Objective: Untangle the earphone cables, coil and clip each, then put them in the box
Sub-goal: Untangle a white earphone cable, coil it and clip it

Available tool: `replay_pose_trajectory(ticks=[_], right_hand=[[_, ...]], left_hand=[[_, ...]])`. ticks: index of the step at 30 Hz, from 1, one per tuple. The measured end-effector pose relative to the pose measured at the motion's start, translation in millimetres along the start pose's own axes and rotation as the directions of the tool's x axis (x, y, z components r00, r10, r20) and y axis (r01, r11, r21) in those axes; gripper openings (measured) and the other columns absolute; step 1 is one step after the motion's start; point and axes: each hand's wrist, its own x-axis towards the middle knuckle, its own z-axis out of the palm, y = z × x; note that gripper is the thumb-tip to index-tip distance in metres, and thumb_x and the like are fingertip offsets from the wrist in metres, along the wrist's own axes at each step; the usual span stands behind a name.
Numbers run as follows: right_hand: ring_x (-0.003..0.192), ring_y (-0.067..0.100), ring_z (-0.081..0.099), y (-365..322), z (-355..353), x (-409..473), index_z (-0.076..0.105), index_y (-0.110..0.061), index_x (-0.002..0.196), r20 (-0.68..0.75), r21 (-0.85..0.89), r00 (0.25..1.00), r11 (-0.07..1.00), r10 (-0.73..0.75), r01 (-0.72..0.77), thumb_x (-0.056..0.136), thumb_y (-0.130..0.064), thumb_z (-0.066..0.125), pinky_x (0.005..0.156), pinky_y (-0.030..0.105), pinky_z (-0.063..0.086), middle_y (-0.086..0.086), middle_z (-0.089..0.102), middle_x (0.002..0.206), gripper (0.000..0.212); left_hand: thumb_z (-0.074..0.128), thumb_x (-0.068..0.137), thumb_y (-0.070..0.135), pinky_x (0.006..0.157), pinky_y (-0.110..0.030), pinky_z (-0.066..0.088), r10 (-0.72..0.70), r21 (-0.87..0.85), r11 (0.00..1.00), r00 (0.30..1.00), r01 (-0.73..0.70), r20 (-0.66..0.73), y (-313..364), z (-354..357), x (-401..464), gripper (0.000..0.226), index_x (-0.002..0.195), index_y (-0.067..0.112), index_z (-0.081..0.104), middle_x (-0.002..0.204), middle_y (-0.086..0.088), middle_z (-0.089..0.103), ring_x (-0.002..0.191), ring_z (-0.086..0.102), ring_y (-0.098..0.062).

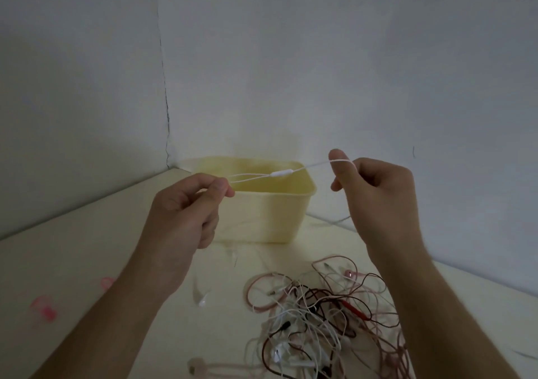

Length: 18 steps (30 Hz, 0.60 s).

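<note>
Head view: left hand [186, 204] pinching two thin strands of a white earphone cable [262, 176]; right hand [375, 192] pinching its other end, looped over the index finger. Cable stretching taut above the yellow box [279, 218]. Tangled cables [320, 320] lying near right on the table [87, 247]. Pink clips [43, 310] sitting near left.

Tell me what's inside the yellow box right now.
The yellow box shows only bare inner wall near its rim; no cables visible. Its floor is hidden by the front wall. The white earphone cable stretches above it.
</note>
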Motion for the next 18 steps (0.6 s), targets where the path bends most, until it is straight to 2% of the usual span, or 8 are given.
replay_pose_trajectory(ticks=[3, 6, 8, 10, 11, 13, 15, 18], right_hand=[[0.041, 0.006, 0.034, 5, -3, 3, 0.063, 0.011, 0.072, -0.027, -0.109, 1.0, 0.994, -0.011, 0.008, 0.096, -0.048, 0.073, 0.066, 0.033, 0.042, -0.01, 0.037, 0.038, 0.064], [0.049, 0.01, 0.045, 11, -11, 10, 0.063, 0.005, 0.068, -0.087, -0.12, 0.996, 0.993, -0.015, 0.005, 0.092, -0.047, 0.077, 0.066, 0.032, 0.043, 0.007, 0.06, 0.052, 0.059], [0.043, 0.002, 0.045, 12, -17, 11, 0.063, 0.009, 0.073, -0.126, -0.085, 0.992, 0.996, 0.005, -0.016, 0.094, -0.044, 0.076, 0.068, 0.032, 0.042, -0.003, 0.052, 0.045, 0.059], [0.043, 0.004, 0.042, 12, -24, 13, 0.065, 0.008, 0.075, -0.154, -0.046, 0.986, 0.997, 0.058, -0.066, 0.095, -0.045, 0.074, 0.068, 0.034, 0.042, -0.011, 0.045, 0.041, 0.058], [0.046, 0.011, 0.041, 12, -27, 14, 0.067, 0.005, 0.074, -0.163, -0.025, 0.983, 0.996, 0.083, -0.088, 0.096, -0.047, 0.074, 0.067, 0.036, 0.041, -0.012, 0.045, 0.041, 0.057], [0.053, 0.021, 0.037, 15, -32, 17, 0.068, -0.003, 0.068, -0.18, 0.018, 0.976, 0.993, 0.12, -0.118, 0.094, -0.051, 0.074, 0.067, 0.039, 0.039, -0.007, 0.044, 0.044, 0.055], [0.058, 0.026, 0.032, 18, -34, 18, 0.069, -0.005, 0.068, -0.193, 0.051, 0.971, 0.989, 0.143, -0.135, 0.092, -0.055, 0.074, 0.066, 0.042, 0.036, 0.012, 0.037, 0.056, 0.056], [0.059, 0.028, 0.03, 22, -36, 18, 0.068, -0.004, 0.068, -0.18, 0.078, 0.971, 0.986, 0.157, -0.145, 0.092, -0.051, 0.075, 0.066, 0.042, 0.033, 0.013, 0.034, 0.061, 0.054]], left_hand=[[0.069, 0.087, 0.032, 0.049, -0.02, 0.015, -0.002, 0.013, 1.0, 1.0, 0.002, -0.022, 0, -3, 1, 0.026, 0.081, 0.007, 0.069, 0.051, 0.006, 0.021, 0.047, 0.012, -0.014], [0.07, 0.086, 0.032, 0.049, -0.021, 0.014, -0.008, 0.017, 1.0, 0.999, 0.009, -0.037, -1, -5, 1, 0.027, 0.079, 0.006, 0.068, 0.051, 0.006, 0.021, 0.045, 0.013, -0.014], [0.071, 0.084, 0.033, 0.049, -0.02, 0.013, -0.02, 0.002, 1.0, 0.999, 0.02, -0.04, -2, -7, 1, 0.028, 0.08, 0.005, 0.067, 0.054, 0.003, 0.019, 0.045, 0.013, -0.013], [0.071, 0.084, 0.033, 0.049, -0.02, 0.012, -0.036, -0.023, 0.999, 0.998, 0.035, -0.045, -2, -9, 0, 0.027, 0.081, 0.006, 0.066, 0.057, 0.001, 0.015, 0.045, 0.012, -0.011], [0.071, 0.084, 0.033, 0.049, -0.02, 0.011, -0.043, -0.03, 0.999, 0.998, 0.041, -0.051, -2, -10, 0, 0.027, 0.081, 0.007, 0.066, 0.058, 0.001, 0.014, 0.044, 0.012, -0.011], [0.07, 0.085, 0.032, 0.049, -0.02, 0.01, -0.053, -0.022, 0.998, 0.996, 0.052, -0.074, -3, -12, 1, 0.025, 0.081, 0.008, 0.066, 0.057, 0.002, 0.015, 0.044, 0.012, -0.011], [0.069, 0.092, 0.028, 0.049, -0.019, 0.011, -0.059, -0.005, 0.998, 0.994, 0.059, -0.092, -6, -14, 2, 0.022, 0.082, 0.007, 0.066, 0.056, 0.003, 0.016, 0.044, 0.012, -0.01], [0.064, 0.1, 0.022, 0.049, -0.018, 0.013, -0.074, 0.023, 0.997, 0.993, 0.076, -0.092, -10, -13, 2, 0.021, 0.084, 0.007, 0.066, 0.056, 0.003, 0.017, 0.044, 0.013, -0.011]])
